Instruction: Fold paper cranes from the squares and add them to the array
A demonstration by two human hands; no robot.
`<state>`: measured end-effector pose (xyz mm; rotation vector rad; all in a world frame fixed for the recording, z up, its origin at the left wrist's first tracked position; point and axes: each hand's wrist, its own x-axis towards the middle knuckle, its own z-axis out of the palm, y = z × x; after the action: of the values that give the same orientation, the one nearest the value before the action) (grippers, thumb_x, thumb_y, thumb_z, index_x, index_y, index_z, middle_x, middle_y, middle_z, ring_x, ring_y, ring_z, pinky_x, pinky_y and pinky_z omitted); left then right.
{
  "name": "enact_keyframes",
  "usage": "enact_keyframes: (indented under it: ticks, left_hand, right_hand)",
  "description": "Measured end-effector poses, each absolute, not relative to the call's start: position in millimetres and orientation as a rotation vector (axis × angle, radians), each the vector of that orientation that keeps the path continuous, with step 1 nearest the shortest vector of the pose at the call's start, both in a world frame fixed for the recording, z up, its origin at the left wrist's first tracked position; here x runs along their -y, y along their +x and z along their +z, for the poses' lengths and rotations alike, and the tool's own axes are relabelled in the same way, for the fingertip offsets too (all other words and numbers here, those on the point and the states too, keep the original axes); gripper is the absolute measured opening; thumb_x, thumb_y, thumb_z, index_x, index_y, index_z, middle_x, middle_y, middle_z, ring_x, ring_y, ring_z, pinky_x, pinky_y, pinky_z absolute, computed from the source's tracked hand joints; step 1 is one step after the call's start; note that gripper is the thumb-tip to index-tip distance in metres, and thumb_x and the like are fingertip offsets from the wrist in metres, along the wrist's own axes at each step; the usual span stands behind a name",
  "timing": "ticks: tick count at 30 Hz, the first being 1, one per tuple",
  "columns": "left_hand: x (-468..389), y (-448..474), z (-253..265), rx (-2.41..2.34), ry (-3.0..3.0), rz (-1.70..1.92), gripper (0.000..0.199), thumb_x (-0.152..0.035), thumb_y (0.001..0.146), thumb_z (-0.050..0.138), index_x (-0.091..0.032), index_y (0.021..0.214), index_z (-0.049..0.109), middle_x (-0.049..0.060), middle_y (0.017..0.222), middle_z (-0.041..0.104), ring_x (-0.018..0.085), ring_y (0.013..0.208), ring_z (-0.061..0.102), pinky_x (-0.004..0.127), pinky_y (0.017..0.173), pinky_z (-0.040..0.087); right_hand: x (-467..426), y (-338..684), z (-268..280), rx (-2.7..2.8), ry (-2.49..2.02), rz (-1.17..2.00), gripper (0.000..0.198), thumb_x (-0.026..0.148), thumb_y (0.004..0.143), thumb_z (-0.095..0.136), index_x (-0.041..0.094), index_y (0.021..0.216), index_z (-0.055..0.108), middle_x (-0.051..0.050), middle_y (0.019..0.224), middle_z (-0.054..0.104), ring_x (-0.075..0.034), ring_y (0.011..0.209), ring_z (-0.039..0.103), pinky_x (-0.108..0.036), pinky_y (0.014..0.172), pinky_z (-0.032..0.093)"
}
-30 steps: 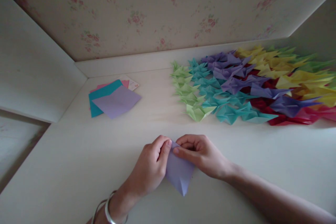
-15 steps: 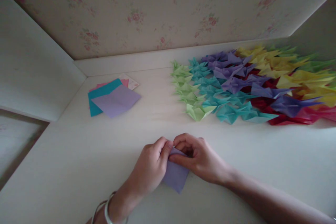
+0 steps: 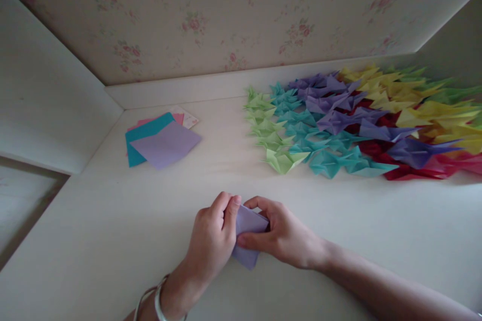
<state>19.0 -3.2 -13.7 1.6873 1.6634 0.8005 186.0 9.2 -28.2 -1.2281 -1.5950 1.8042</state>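
Note:
A partly folded sheet of purple origami paper [image 3: 249, 219] is held between my two hands near the front of the white table. My left hand [image 3: 214, 233] pinches its left edge, with the thumb laid along the top. On the other side, my right hand [image 3: 278, 233] grips the paper's right part, thumb across the front and fingers behind. The lower corner of the paper pokes out below the right thumb. My fingers hide its left edge and back, so the exact folds cannot be made out.
Loose square sheets in purple [image 3: 167, 145], teal [image 3: 136, 150] and pink lie overlapped at the back left. Rows of folded paper cranes [image 3: 327, 120] in green, teal, purple, red and yellow fill the back right. A white panel [image 3: 48, 80] stands at the left.
The right hand's thumb has moved down the purple paper, and more of its upper part shows. Both hands have shifted slightly left. The lower corner has risen a little.

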Motion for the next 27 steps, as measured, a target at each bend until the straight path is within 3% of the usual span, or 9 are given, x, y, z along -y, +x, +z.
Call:
enact_keyframes:
  ticks: [6,10,13,16,23,27]
  left_hand:
    - [1.0,13.8,-18.5,-1.728,1.580,0.841,0.032,-0.039,0.098,0.045,-0.022,0.071,0.050,-0.006,0.054,0.044,0.012,0.048,0.044,0.024,0.050,0.030]
    - [-2.0,12.3,-19.0,-1.680,1.434,0.905,0.032,-0.047,0.096,0.050,-0.021,0.078,0.055,-0.005,0.059,0.051,0.012,0.053,0.047,0.022,0.049,0.034]
    - [-5.0,10.8,-17.6,-1.679,1.324,0.946,0.029,-0.050,0.092,0.056,-0.021,0.086,0.054,-0.008,0.054,0.045,0.011,0.047,0.041,0.020,0.043,0.028]
    - [-8.5,7.1,-16.1,-1.661,1.206,0.972,0.030,-0.051,0.089,0.060,-0.022,0.092,0.052,-0.011,0.050,0.041,0.009,0.043,0.037,0.018,0.040,0.024]
    - [-12.3,2.5,-14.8,-1.482,0.870,0.850,0.032,-0.053,0.084,0.064,-0.025,0.098,0.056,-0.009,0.058,0.049,0.009,0.044,0.043,0.016,0.038,0.027]
    - [-10.5,4.2,-13.3,-1.411,0.869,0.795,0.030,-0.052,0.086,0.062,-0.024,0.098,0.058,-0.009,0.058,0.047,0.008,0.043,0.039,0.016,0.038,0.028]
  right_hand:
    - [-9.1,185.2,-29.4,1.346,-1.069,2.124,0.062,0.018,0.068,0.081,0.018,0.122,0.050,0.005,0.070,0.060,-0.011,0.059,0.056,-0.018,0.049,0.039]
    - [-4.3,183.2,-30.5,1.352,-1.009,2.135,0.078,0.015,0.068,0.081,0.021,0.134,0.041,0.007,0.070,0.060,-0.010,0.057,0.056,-0.018,0.048,0.038]
    - [-2.8,183.8,-29.5,1.374,-1.014,2.105,0.086,0.014,0.068,0.080,0.023,0.141,0.034,0.006,0.071,0.062,-0.011,0.058,0.058,-0.020,0.050,0.040]
    - [-7.1,188.6,-25.1,1.266,-0.929,2.091,0.079,0.017,0.071,0.079,0.023,0.140,0.038,0.005,0.072,0.061,-0.012,0.062,0.058,-0.022,0.055,0.041]
    - [-19.0,199.7,-17.4,1.113,-0.792,2.072,0.043,0.028,0.080,0.074,0.026,0.122,0.064,-0.002,0.101,0.067,-0.016,0.088,0.064,-0.033,0.083,0.049]
    - [-18.1,199.2,-14.6,1.261,-0.861,1.976,0.030,0.027,0.084,0.070,0.025,0.114,0.071,-0.003,0.103,0.068,-0.017,0.090,0.061,-0.031,0.081,0.047]
